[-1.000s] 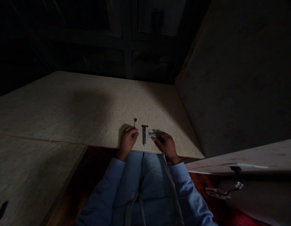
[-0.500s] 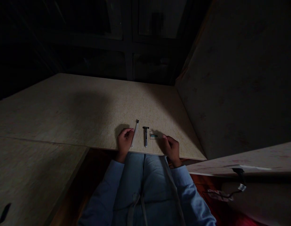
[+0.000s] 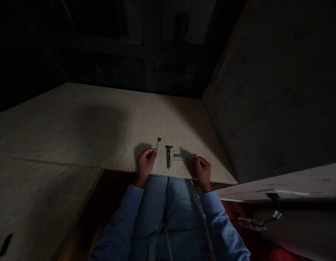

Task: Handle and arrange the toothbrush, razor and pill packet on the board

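Observation:
A toothbrush with a pale handle and dark head [image 3: 158, 143] lies slanted on the tabletop near its front edge. My left hand [image 3: 146, 164] is closed at its handle, thumb and forefinger on it; the hand covers part of the handle. Just right of it, a razor [image 3: 169, 158] lies with its head away from me. Beside the razor sits a small clear case [image 3: 178, 156] with a teal-and-dark piece inside, perhaps a blade cartridge. To the right of the case, my right hand [image 3: 202, 169] is curled closed, with nothing visible in its fingers.
The pale tabletop [image 3: 146, 112] reaches back to a dark window frame [image 3: 149, 72]. A patterned wall [image 3: 265, 101] rises along its right side. Another pale surface [image 3: 34, 195] adjoins on the left. A black cable [image 3: 271, 219] hangs at the lower right.
My left hand has moved slightly right, onto the toothbrush handle. My right hand has shifted a little to the right, away from the clear case.

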`<state>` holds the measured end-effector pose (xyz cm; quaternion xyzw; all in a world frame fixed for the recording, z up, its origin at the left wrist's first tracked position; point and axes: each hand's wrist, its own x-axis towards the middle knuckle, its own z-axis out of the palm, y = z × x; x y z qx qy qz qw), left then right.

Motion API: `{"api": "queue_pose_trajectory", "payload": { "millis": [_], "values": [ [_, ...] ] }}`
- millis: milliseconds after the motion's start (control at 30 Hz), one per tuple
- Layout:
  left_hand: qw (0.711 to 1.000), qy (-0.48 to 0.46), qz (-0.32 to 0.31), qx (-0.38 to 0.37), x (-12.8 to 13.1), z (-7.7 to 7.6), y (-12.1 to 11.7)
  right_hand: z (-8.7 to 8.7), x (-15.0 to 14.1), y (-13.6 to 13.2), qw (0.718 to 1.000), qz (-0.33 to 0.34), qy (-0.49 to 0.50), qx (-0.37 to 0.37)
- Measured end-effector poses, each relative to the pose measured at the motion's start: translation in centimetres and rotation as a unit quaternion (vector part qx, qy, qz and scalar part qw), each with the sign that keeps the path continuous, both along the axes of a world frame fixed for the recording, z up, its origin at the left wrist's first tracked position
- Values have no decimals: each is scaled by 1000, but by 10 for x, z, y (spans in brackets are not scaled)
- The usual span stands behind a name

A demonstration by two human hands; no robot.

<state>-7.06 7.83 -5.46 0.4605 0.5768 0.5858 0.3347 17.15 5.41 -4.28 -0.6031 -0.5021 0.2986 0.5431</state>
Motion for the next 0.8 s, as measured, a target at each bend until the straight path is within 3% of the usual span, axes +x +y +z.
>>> {"api": "queue_pose_trajectory", "payload": {
  "millis": [633, 800],
  "values": [
    [998, 51, -30, 25, 2, 1, -3, -4, -1, -1, 996, 35, -78, -2],
    [989, 140, -39, 31, 3, -4, 1, -3, -1, -1, 994, 41, -103, 5]
  ]
}}
